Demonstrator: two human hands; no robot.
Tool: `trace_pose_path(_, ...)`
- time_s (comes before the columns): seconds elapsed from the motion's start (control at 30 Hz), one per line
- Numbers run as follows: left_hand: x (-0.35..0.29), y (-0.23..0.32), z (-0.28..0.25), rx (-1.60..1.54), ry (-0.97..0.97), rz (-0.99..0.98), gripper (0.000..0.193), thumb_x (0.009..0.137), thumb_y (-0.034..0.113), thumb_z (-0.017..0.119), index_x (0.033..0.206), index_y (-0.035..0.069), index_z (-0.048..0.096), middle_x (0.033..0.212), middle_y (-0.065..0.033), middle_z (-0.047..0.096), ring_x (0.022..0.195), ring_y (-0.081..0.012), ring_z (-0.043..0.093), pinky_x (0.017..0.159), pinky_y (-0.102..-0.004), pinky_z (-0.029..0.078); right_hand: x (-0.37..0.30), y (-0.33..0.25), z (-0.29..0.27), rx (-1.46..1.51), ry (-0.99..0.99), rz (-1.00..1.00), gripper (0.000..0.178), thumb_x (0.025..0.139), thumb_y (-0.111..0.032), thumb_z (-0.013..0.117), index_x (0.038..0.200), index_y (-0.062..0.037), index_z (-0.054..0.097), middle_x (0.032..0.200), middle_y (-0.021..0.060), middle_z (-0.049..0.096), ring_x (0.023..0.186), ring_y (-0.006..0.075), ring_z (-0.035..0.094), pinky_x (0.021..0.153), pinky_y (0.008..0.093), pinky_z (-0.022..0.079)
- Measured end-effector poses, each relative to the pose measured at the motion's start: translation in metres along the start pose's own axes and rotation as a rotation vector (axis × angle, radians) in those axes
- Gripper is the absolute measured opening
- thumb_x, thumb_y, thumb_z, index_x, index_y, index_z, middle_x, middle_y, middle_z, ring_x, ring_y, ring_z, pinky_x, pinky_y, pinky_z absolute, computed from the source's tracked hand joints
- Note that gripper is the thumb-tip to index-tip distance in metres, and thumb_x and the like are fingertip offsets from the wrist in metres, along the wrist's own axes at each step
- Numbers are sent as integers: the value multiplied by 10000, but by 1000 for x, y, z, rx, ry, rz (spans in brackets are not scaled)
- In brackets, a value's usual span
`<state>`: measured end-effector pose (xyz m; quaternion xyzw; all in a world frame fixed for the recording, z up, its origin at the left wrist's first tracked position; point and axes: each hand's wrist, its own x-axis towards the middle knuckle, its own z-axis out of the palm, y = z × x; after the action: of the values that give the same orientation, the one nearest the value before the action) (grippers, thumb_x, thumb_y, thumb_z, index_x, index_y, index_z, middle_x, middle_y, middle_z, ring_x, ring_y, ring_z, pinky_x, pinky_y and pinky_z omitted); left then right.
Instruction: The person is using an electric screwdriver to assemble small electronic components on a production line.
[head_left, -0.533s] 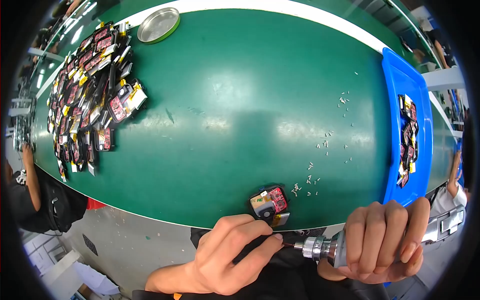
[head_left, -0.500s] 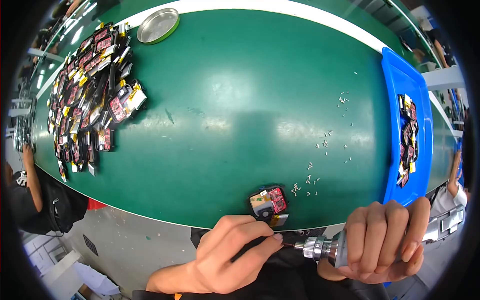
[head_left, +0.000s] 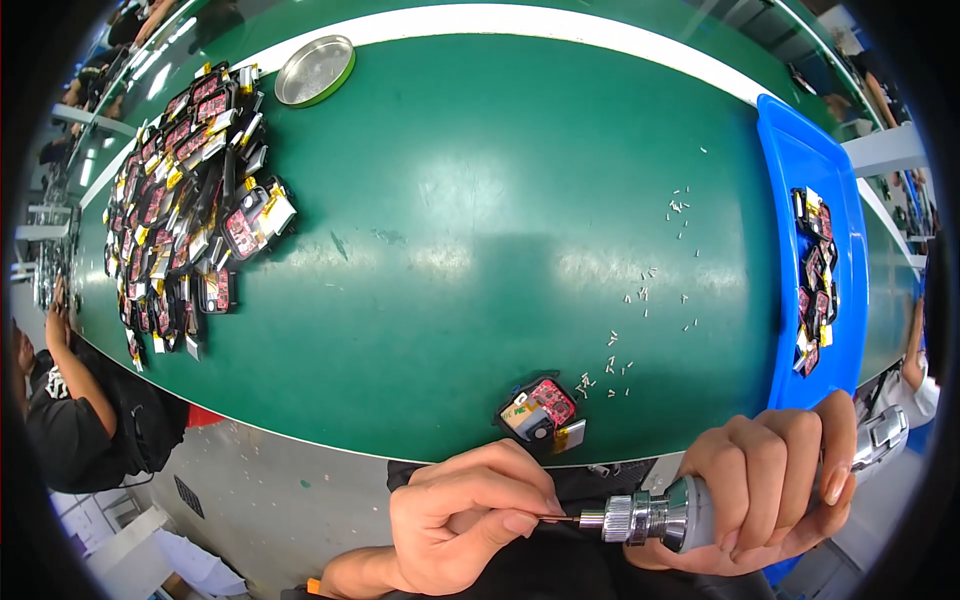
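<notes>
Driver [head_left: 625,520] held level off table's [head_left: 430,310] near edge

Left hand [head_left: 460,520]: fingers curled, thumb and fingertips pinching bit [head_left: 562,519] near its tip. Right hand [head_left: 765,485]: knuckles up, fingers wrapped round driver's grey body, bit aimed left. Open unit [head_left: 540,408] lies at table's near edge, just left of loose screws [head_left: 585,383]. Blue tray [head_left: 815,392] at right edge.
</notes>
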<state>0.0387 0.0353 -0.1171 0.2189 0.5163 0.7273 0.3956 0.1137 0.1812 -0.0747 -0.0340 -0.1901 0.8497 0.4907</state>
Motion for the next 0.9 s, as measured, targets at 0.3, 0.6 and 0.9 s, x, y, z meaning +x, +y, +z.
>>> trace_pose_path(0.3, 3, -3, -1, -114, -41, 17, 227, 914, 126, 587, 798, -68, 615, 741, -173, 591, 605, -200, 533, 438, -260, 455, -1, -2, 0, 9, 13, 23, 144, 899, -110, 504, 803, -73, 405, 552, 33, 404, 401, 118, 418, 428, 254, 387)
trace_pose_path(0.6, 7, 8, -3, 187, -77, 54, 118, 850, 39, 623, 769, -47, 612, 724, -139, 612, 581, -194, 548, 514, -274, 451, 0, -3, -3, -28, -1, 49, 150, 874, -96, 525, 793, -70, 403, 537, 31, 407, 386, 116, 424, 411, 254, 392)
trace_pose_path(0.9, 8, 5, -1, 726, -63, 428, 159, 650, -123, 645, 767, -18, 620, 715, -106, 624, 582, -202, 577, 503, -276, 457, 1, -8, -7, -56, -12, 65, 157, 868, -88, 540, 806, -75, 396, 543, 28, 413, 389, 114, 424, 406, 254, 390)
